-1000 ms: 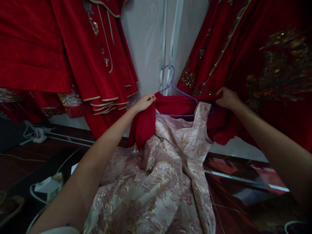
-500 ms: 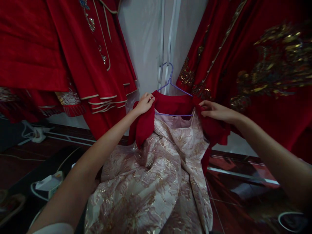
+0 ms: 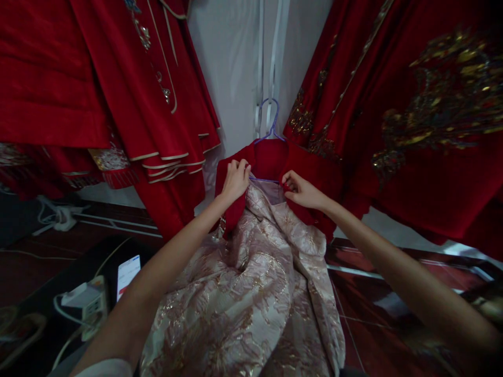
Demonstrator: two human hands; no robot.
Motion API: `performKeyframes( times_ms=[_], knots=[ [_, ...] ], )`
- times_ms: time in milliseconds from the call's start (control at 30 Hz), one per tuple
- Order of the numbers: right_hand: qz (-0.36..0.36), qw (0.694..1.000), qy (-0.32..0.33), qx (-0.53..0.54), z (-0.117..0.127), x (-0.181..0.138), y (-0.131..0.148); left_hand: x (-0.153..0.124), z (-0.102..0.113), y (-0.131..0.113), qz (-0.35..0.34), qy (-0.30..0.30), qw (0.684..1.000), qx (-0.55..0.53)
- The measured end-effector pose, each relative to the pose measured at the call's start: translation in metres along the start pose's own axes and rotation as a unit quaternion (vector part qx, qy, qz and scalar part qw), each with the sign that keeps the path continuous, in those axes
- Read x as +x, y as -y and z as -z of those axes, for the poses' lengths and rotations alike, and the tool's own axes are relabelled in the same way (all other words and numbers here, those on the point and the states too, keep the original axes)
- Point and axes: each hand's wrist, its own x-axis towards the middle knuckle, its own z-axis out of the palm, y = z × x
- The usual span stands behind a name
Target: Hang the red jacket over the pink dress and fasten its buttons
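A pale pink and gold brocade dress [image 3: 251, 293] hangs from a purple hanger [image 3: 272, 128], with a red jacket [image 3: 271, 157] draped over its shoulders. My left hand [image 3: 237, 180] has its fingers curled over the jacket's left front edge near the neckline. On the other side, my right hand [image 3: 301, 189] pinches the jacket's right front edge, pulled in over the dress's shoulder. Between my hands the dress's neckline and the hanger's lower bar still show. The jacket's fabric covers both hanger shoulders.
Red embroidered garments [image 3: 149, 104] hang to the left, and another red garment with gold embroidery [image 3: 444, 104] hangs close on the right. At the lower left, a power strip [image 3: 92, 303] with cables and a lit phone [image 3: 128, 275] lie on a dark surface.
My right hand has moved left, drawing the jacket's right side inward over the dress's shoulder and hanger. My left hand stays near the left edge. The phone has come into view beside my forearm.
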Motion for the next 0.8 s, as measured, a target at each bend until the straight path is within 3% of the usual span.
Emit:
performKeyframes(
  times_ms=[100, 200, 367, 500, 700, 800],
  knots=[
    [0.028, 0.998, -0.023, 0.041, -0.017, 0.008, -0.010, -0.019, -0.021, -0.029, -0.018, 0.061, 0.998, -0.029],
    [0.041, 0.992, -0.081, 0.090, -0.038, 0.016, -0.015, -0.029, -0.028, -0.046, -0.025, 0.089, 0.993, -0.067],
    [0.029, 0.979, -0.132, 0.154, -0.052, 0.010, -0.017, -0.039, -0.017, -0.039, -0.046, 0.062, 0.981, -0.176],
    [0.015, 0.973, -0.125, 0.196, -0.053, -0.002, -0.018, -0.049, -0.017, -0.031, -0.007, 0.042, 0.973, -0.229],
    [0.031, 0.968, -0.178, 0.172, -0.055, -0.007, -0.020, -0.058, -0.026, -0.029, 0.070, -0.016, 0.953, -0.294],
    [0.036, 0.972, -0.172, 0.154, -0.055, -0.006, -0.016, -0.055, -0.025, -0.029, 0.073, -0.003, 0.955, -0.289]
  ],
)
